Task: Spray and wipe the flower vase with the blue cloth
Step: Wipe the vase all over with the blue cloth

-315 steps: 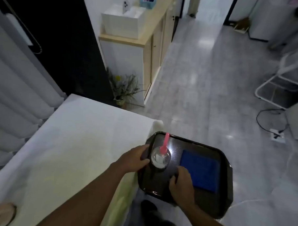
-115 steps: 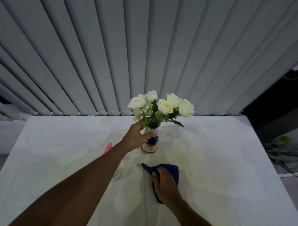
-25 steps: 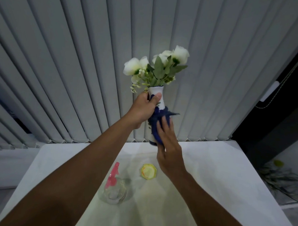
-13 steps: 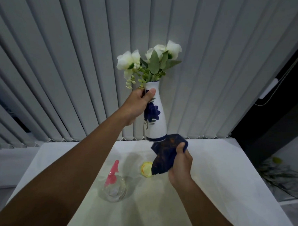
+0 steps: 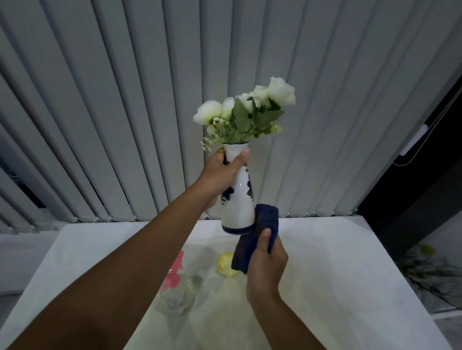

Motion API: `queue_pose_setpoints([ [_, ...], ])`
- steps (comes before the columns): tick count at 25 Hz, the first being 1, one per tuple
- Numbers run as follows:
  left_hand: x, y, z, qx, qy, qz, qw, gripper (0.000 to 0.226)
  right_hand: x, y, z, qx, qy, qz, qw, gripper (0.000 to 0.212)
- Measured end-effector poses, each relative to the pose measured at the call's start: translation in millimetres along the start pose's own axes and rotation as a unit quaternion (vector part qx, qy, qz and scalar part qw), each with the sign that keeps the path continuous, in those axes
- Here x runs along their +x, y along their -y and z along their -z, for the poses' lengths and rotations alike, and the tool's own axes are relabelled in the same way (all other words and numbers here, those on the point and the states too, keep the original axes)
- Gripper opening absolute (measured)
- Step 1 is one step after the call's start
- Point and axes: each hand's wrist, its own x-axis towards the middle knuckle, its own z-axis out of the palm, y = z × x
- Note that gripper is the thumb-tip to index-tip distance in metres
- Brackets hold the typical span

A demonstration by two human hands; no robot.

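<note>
A white flower vase (image 5: 237,207) with blue painted flowers and white roses in it is held up above the table, nearly upright. My left hand (image 5: 220,175) grips its neck just under the rim. My right hand (image 5: 267,258) holds the bunched blue cloth (image 5: 261,231), pressed against the vase's lower right side near the blue base band. A clear spray bottle (image 5: 175,294) with a pink trigger stands on the table below, left of my right hand.
The table (image 5: 339,272) has a white cover. A small yellow round object (image 5: 227,264) lies on it behind the cloth. Grey vertical blinds (image 5: 122,90) hang close behind. A dark opening and a plant (image 5: 432,265) are at the right.
The vase has turned in my left hand, so the blue flower faces more to the side. My right hand has brought the cloth up against the vase's lower right side.
</note>
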Motion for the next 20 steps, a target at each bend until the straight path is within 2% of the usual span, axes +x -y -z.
queue_pose_setpoints([
  [4, 4.8, 8.3, 11.8, -0.014, -0.031, 0.014, 0.999, 0.03, 17.2, 27.8, 16.2, -0.055, -0.007, 0.046, 0.997, 0.03],
  [6, 4.0, 13.0, 13.6, -0.044, -0.021, 0.016, 0.999, 0.031, 26.3, 53.8, 13.3, -0.071, 0.018, 0.131, 0.989, 0.031],
  [8, 2.4, 15.3, 10.9, -0.072, 0.004, 0.019, 0.997, 0.035, 32.7, 77.4, -0.9, -0.103, 0.09, 0.216, 0.967, 0.024],
  [9, 0.9, 14.8, 9.0, -0.081, 0.02, 0.017, 0.996, 0.036, 35.8, 84.6, -10.3, -0.126, 0.139, 0.248, 0.951, 0.02],
  [12, -0.5, 11.6, 2.6, -0.11, 0.042, 0.025, 0.993, 0.028, 46.9, 76.4, -29.3, -0.214, 0.259, 0.335, 0.88, 0.052],
  [15, 2.0, 9.2, 2.7, -0.149, 0.012, 0.04, 0.988, 0.028, 50.9, 37.7, -17.4, -0.263, 0.281, 0.431, 0.816, 0.063],
  [20, 4.1, 14.3, 9.0, -0.132, -0.003, 0.04, 0.991, 0.041, 41.9, -33.3, 27.3, -0.294, 0.293, 0.532, 0.738, 0.06],
])
